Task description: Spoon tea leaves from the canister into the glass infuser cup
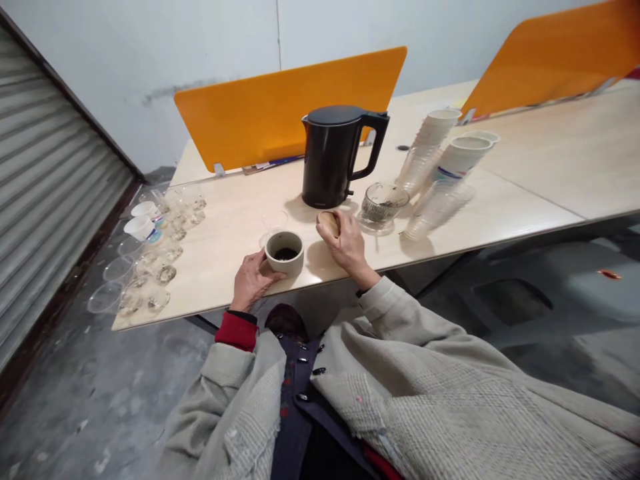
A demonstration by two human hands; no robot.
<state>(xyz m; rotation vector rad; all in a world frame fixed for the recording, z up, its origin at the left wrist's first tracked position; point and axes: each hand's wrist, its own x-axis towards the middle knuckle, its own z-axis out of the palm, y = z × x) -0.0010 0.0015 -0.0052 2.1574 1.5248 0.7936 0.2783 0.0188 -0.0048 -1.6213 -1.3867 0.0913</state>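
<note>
Your left hand (251, 280) wraps its grip around the beige cup (285, 253) near the desk (510, 213) edge; your right hand (347, 243) holds a small wooden lid (329, 223) beside it. Dark contents already sit inside the cup; the kettle (334, 155) stands untouched behind.

the kettle (333, 157) is black, the cup (285, 253) is off-white with dark content inside. the round lid (329, 223) is light brown. the desk (525, 200) is pale wood colour, the divider (280, 110) behind is orange, the near sleeves (400, 373) are grey-beige with woven texture.
</note>
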